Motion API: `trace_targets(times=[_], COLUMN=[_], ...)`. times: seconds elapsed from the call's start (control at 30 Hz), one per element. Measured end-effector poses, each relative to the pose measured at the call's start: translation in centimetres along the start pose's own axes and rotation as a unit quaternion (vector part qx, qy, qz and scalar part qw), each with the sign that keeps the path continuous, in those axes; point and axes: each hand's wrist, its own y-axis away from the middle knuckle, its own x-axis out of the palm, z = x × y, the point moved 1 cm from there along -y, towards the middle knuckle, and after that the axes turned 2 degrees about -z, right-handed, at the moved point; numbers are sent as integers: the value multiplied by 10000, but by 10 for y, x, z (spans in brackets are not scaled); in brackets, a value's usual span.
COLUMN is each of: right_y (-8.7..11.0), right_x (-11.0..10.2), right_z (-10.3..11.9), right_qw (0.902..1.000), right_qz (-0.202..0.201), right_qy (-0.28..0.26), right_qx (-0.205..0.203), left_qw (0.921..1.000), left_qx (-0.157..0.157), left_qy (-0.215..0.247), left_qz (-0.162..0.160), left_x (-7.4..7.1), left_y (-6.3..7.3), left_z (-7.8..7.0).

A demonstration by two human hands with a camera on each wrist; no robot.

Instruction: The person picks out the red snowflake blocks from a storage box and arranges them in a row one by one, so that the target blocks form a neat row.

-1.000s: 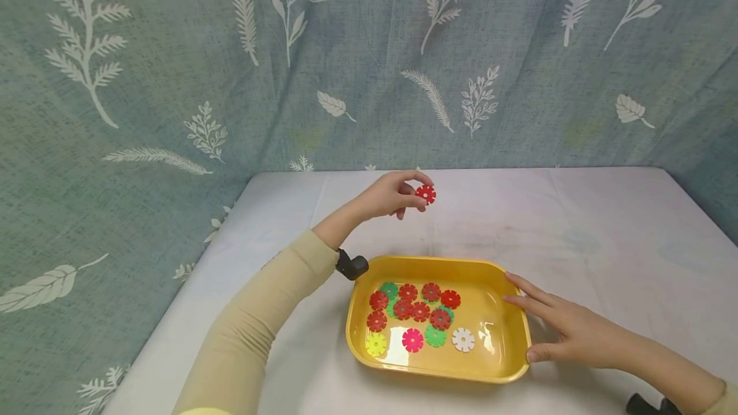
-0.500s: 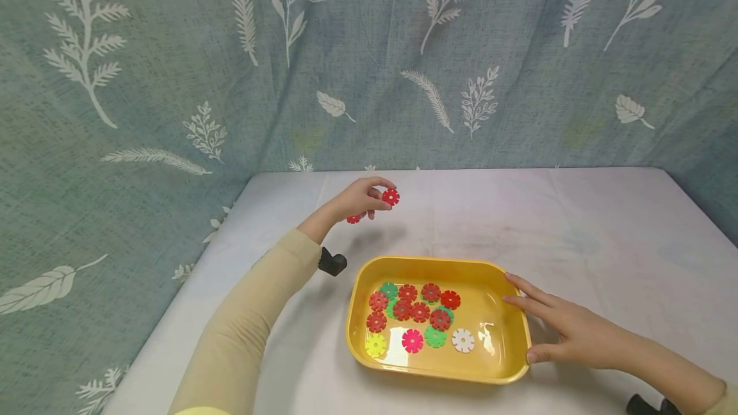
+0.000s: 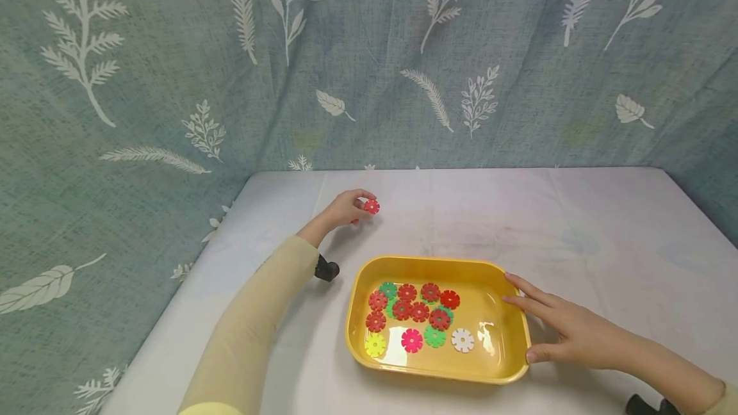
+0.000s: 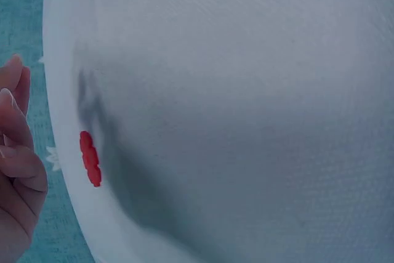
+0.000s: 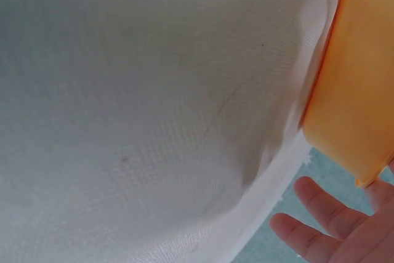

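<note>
My left hand pinches a red notched disc over the back left of the table. Partly hidden below that hand are red pieces on the cloth; the left wrist view shows them as a short red row. In that view my left fingers are curled, and the held disc cannot be made out. My right hand rests on the right end of a yellow tray, fairly straight fingers touching its rim. Inside the tray lie several red discs, green discs, a yellow disc, a pink disc and a white disc.
A white cloth covers the table. Behind it and along the left side hangs a blue-green leaf-patterned curtain. Black wrist cameras sit at the left wrist and the right wrist.
My left hand has moved left and lower toward the table, carrying the red disc. Red on the table below it came into view half a second ago. The right hand and tray have stayed put.
</note>
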Motion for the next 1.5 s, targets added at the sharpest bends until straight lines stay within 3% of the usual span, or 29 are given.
trace_targets(times=[0.27, 0.63, 0.9, 1.03, 1.37, 1.5], right_y=[1, 0, 0, 0, 0, 0], right_x=[2, -1, 0, -1, -2, -2], right_z=[-2, 0, 0, 1, 1, 1], right_qw=[9995, 9999, 9997, 9997, 9998, 9997], right_qz=[-151, -13, -46, -57, -6, -34], right_qy=[196, 71, 134, 161, 141, 165], right_qx=[-208, -154, -197, -182, -116, -149], left_qw=[9999, 9994, 9916, 9881, 9847, 9903], left_qx=[-134, -217, 168, 187, 151, 118], left_qy=[11, -254, -1273, -1513, -1728, -1350], left_qz=[-92, 21, -157, -187, -163, -323], left_x=[9, 21, 24, 25, 27, 22], left_y=[-6, -6, -8, -9, -11, -10], left_z=[11, 13, 14, 16, 15, 12])
